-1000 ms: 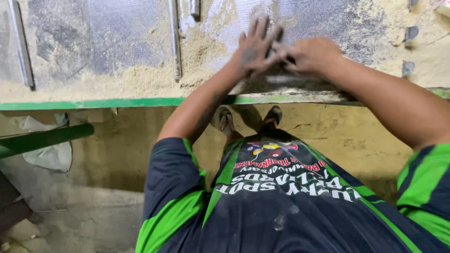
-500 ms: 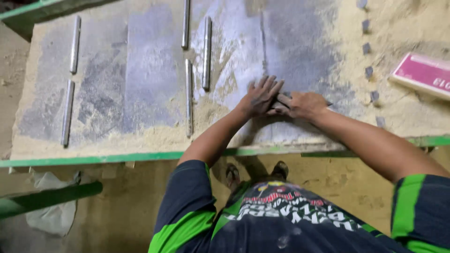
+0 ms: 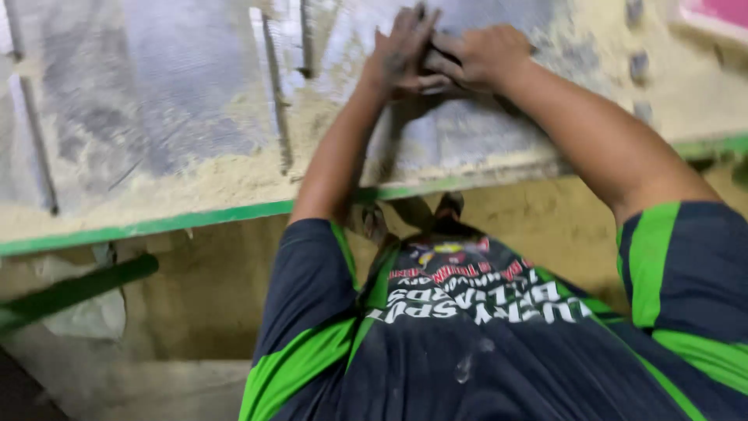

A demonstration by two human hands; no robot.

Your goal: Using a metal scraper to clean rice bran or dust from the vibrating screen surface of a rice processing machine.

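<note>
My left hand (image 3: 399, 53) lies on a grey metal tabletop (image 3: 179, 101) dusted with sawdust, its dusty fingers stretched out and pointing away from me. My right hand (image 3: 481, 54) sits right against it, fingers curled, the two hands touching at the fingertips. The picture is blurred, and I cannot tell whether anything is held between them. Both arms reach over the table's green front edge (image 3: 156, 226) from my dark shirt with green stripes.
Thin metal bars (image 3: 274, 101) lie on the tabletop left of my hands, another bar (image 3: 33, 152) at the far left. Small grey blocks (image 3: 639, 66) and a pink box (image 3: 721, 12) lie at the right. Below: a green beam (image 3: 74, 290), a crumpled plastic bag (image 3: 93, 316), and sawdust on the floor.
My hands stay pressed together at the same spot on the tabletop. The view has shifted and closed in, so the pink box now sits at the top right corner.
</note>
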